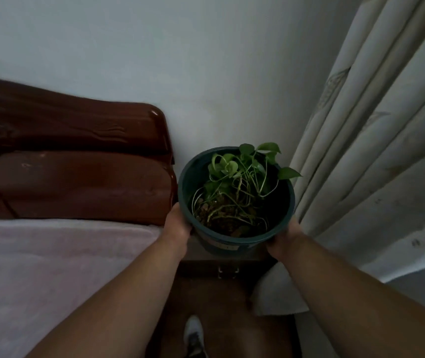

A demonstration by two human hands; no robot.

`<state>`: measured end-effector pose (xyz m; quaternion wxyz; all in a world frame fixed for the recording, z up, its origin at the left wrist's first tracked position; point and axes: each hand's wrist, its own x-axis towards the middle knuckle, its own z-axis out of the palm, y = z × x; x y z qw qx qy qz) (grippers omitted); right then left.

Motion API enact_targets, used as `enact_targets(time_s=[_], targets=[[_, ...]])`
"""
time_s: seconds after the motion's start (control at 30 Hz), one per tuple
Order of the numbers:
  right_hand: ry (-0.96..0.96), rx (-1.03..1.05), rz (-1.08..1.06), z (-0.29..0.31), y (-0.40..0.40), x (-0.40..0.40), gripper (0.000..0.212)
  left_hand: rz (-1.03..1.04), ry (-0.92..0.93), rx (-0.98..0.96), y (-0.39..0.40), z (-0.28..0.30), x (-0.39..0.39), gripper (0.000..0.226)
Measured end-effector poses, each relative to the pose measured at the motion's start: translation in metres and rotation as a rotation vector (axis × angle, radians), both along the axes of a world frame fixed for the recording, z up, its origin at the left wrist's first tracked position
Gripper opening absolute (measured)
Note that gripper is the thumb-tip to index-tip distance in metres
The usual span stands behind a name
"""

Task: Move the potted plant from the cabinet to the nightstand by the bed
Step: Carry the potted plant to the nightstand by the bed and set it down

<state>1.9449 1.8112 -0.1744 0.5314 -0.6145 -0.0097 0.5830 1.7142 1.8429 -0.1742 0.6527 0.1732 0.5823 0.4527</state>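
The potted plant (235, 200), a dark green round pot with thin trailing stems and a few green leaves over brown soil, is over the top of the nightstand (228, 262). Whether its base rests on that top or hangs just above it cannot be told; the pot hides the contact.

The left hand (179, 223) is clamped on the pot's left wall just under the rim. The right hand (285, 241) is clamped on the pot's right wall, fingers hidden behind it. The hands are apart, with the pot between them.

The nightstand is dark wood with a small metal drawer pull (228, 272) on its front face. To the left of the nightstand, touching or just beside it, is the bed's brown padded headboard (77, 164), with a pale pink bedcover (51, 267) below it. To the right of the nightstand hangs a pale curtain (374, 151); leaves on the pot's right side reach near it. Behind the nightstand is a plain light wall (180, 60). In front of the nightstand, on the brown floor, a light shoe (193, 334) shows.
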Motion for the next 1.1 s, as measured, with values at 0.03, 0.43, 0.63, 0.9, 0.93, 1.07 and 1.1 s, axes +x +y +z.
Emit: enact_targets(time_s=[0.03,0.43,0.63,0.9,0.93,1.07,1.1], targets=[[0.005,0.003,-0.011,-0.004,0.010,0.000,0.040,-0.027,0.006,-0.009,0.013,-0.003,-0.001,0.034],[-0.013,-0.113,-0.061,-0.088,0.103,0.014,0.038,-0.053,-0.069,-0.178,0.120,-0.091,0.015,0.032],[0.033,-0.229,-0.009,-0.171,0.132,0.026,0.041,-0.015,0.028,-0.329,0.144,-0.173,0.022,0.033],[-0.016,-0.288,0.039,-0.260,0.167,0.031,0.044,-0.088,0.171,-0.374,0.170,-0.257,0.029,0.023],[0.003,-0.288,0.028,-0.265,0.171,0.031,0.044,-0.050,0.158,-0.387,0.173,-0.264,0.030,0.025],[0.034,-0.296,0.033,-0.272,0.184,0.031,0.049,0.024,0.145,-0.430,0.182,-0.281,0.033,0.036],[0.025,-0.297,0.047,-0.273,0.186,0.031,0.049,0.034,0.144,-0.425,0.184,-0.282,0.034,0.036]])
